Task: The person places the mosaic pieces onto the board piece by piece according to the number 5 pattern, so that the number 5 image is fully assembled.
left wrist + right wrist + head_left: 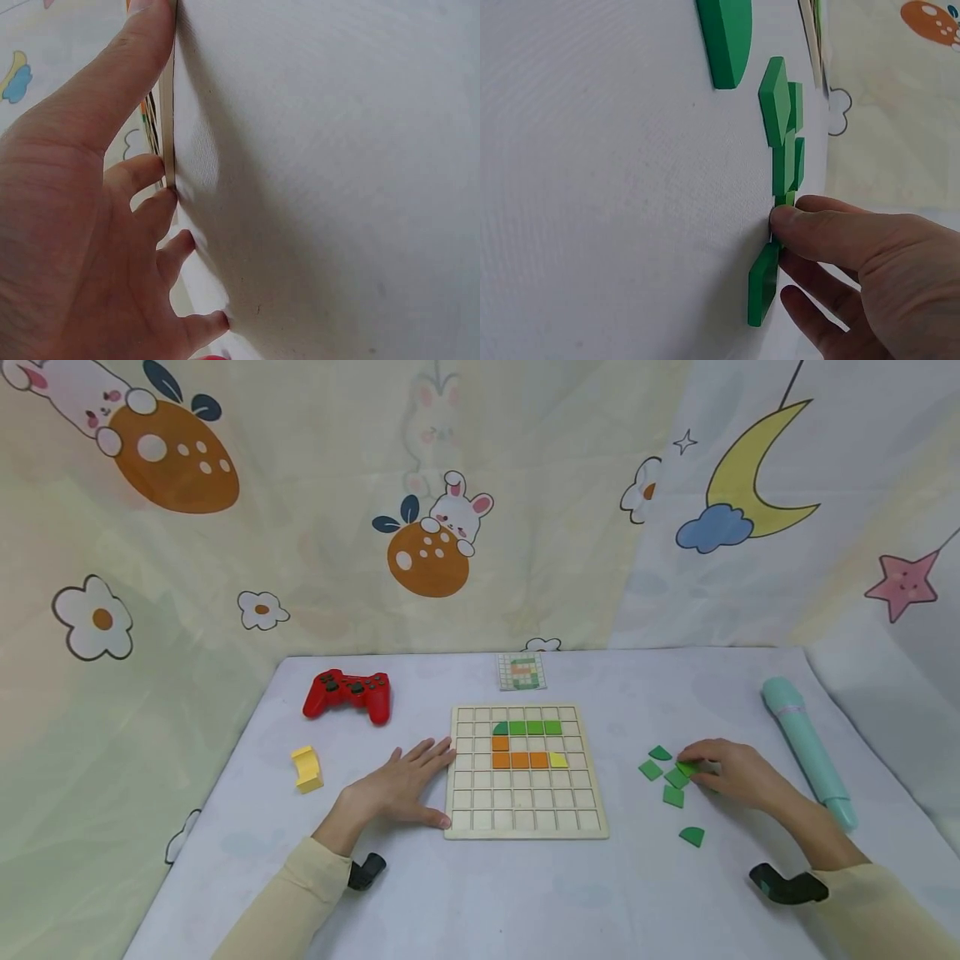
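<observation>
My left hand (401, 785) lies with spread fingers at the left edge of a wooden grid board (525, 823); thumb and fingertips touch that edge (169, 112). On the board sit a dark green rounded tile (501, 727), a row of light green squares (535, 727), several orange squares (520, 761) and a yellow square (558, 760). To the right of the board, my right hand (738, 772) pinches a light green square tile (686, 768) between thumb and fingers, low among loose green tiles (673, 796). Another green tile (763, 285) lies just under the fingers.
A green rounded tile (692, 836) lies nearer the front. Behind the board is a small pattern card (521, 672). A red game controller (347, 692) and a yellow block (307, 769) are at left; a mint-green cylindrical object (810, 752) lies at the right edge.
</observation>
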The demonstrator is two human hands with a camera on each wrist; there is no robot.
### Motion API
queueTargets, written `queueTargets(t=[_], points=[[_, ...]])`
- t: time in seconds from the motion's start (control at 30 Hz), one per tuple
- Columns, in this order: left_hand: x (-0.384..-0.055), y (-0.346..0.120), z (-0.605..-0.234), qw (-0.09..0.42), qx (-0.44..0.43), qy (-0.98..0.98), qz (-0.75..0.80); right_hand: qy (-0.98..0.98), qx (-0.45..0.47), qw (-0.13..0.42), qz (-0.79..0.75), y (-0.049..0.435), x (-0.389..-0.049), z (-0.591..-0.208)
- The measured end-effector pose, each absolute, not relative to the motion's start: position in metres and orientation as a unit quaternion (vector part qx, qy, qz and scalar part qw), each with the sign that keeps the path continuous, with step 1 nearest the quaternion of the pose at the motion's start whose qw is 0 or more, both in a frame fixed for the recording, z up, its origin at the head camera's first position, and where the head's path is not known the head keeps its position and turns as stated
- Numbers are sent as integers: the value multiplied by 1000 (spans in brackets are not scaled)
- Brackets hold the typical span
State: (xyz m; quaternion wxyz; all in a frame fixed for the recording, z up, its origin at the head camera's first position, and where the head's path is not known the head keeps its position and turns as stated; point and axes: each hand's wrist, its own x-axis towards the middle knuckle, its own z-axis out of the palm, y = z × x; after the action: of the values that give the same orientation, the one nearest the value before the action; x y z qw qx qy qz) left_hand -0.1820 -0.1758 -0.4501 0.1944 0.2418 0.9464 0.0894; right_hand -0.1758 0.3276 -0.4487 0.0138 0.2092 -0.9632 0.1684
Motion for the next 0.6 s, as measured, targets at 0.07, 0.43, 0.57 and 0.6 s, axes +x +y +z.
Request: queueTargets(t=[0.07, 0.43, 0.57, 0.6], points=[[-181, -177, -449, 193, 247, 945, 90, -965, 199, 7, 169, 327, -176, -449], [-180, -177, -447, 195, 249, 944, 91, -968, 182, -9, 173, 325, -179, -445], [-181, -177, -447, 196, 248, 944, 91, -967, 193, 8, 164, 322, -181, -440], [-181, -176, -447, 196, 248, 944, 91, -967, 195, 10, 162, 321, -182, -438]])
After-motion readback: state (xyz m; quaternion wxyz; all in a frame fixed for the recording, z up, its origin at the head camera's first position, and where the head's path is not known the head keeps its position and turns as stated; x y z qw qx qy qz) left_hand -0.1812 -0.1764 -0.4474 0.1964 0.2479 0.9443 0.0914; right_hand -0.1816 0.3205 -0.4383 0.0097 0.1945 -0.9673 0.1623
